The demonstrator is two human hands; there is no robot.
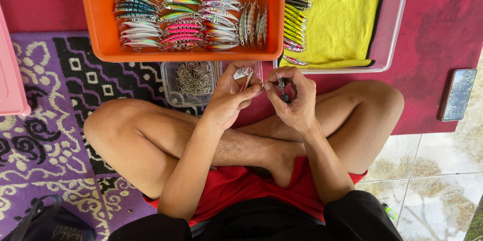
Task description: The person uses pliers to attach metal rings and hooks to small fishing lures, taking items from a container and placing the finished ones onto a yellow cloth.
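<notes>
Fishing lure (246,79) pinched in left hand (227,97), pliers (282,89) in right hand (294,101), just below orange tray (100,29) edge.

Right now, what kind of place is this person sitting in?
Probably a home floor used as a small workshop for fishing lures. The person sits cross-legged on a purple patterned rug, beside an orange plastic tray of colourful fish-shaped lures and a clear plastic box of metal hooks.

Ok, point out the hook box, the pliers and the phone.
hook box (193,81), head view, on the heap of hooks inside.
pliers (282,87), head view, on the metal jaws.
phone (458,94), head view, middle of the screen.
</notes>
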